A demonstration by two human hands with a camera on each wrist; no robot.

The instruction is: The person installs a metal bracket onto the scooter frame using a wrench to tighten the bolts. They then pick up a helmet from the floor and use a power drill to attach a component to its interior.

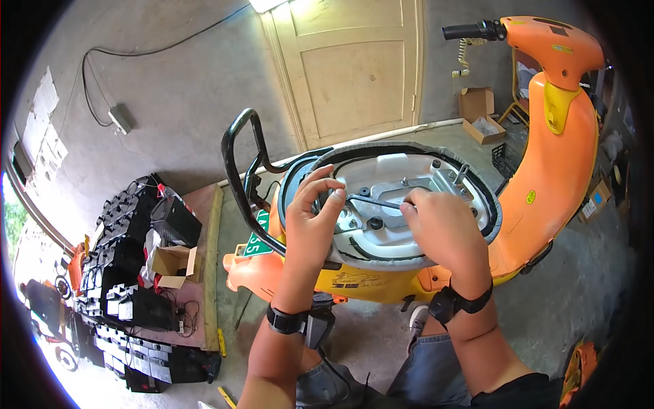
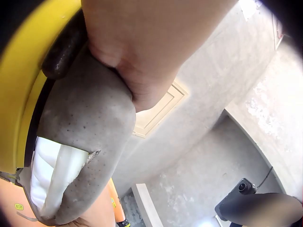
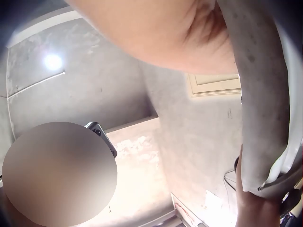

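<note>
An upturned scooter seat [image 1: 351, 255] in grey covering rests on the orange scooter [image 1: 545, 204], its white underside and metal bracket facing up. Over this underside a thin dark rod [image 1: 373, 200] stretches between both hands. My right hand [image 1: 443, 228] grips the rod's right end with curled fingers, hiding that end. The thumb and forefinger of my left hand [image 1: 313, 204] pinch at its left end. In the left wrist view, a tear in the seat cover [image 2: 90, 113] bares white padding [image 2: 54, 172]; both wrist views leave the fingertips hidden.
A black grab rail [image 1: 235, 153] rises left of the seat. Black batteries [image 1: 122, 252] and an opened cardboard box [image 1: 174, 266] stand on a low platform to the left. Behind are a pale door [image 1: 361, 75] and another open box [image 1: 480, 116]. Handlebars [image 1: 477, 31] rise at the right.
</note>
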